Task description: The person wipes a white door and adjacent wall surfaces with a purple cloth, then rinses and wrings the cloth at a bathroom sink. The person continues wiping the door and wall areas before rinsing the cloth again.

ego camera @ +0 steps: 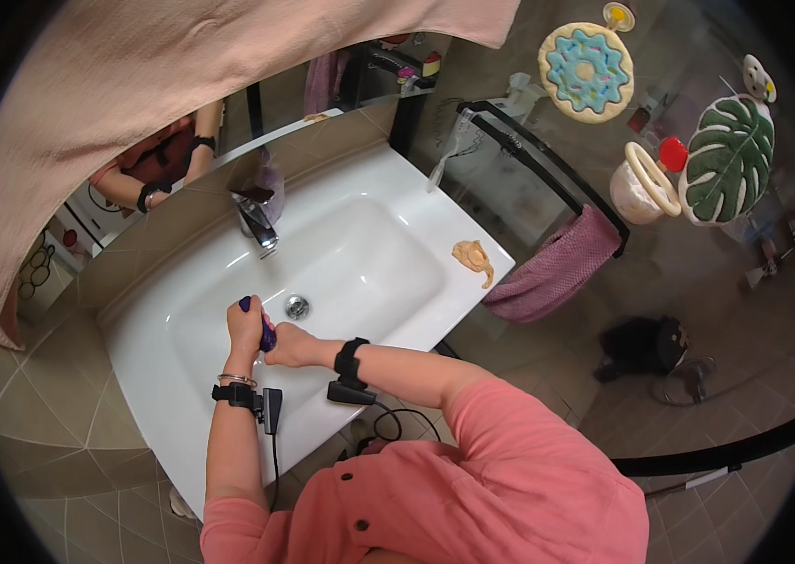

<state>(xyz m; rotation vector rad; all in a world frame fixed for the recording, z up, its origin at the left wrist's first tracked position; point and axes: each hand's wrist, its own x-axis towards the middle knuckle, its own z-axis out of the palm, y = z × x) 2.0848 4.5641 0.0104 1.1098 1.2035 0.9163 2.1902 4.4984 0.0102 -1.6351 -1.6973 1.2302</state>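
A small dark purple piece of wet-looking fabric [268,338] is bunched between my two hands over the near left part of the white washbasin [369,247]. My left hand [244,328] is closed around it, and a bit of the purple pokes out above the fist. Pressed close beside it, my right hand [292,345] grips the lower end; the fingers are partly hidden. Just beyond my hands lies the metal drain [297,307]. The chrome faucet [256,224] stands at the back, and no running water shows. On the right rim rests a crumpled beige piece of fabric [473,261].
A pinkish towel [552,264] hangs on a black rail right of the basin. Behind the faucet stands a purplish bottle [270,187], below a mirror [179,151] partly covered by a large pale pink cloth [158,77]. Cables [397,419] trail from my wrist straps.
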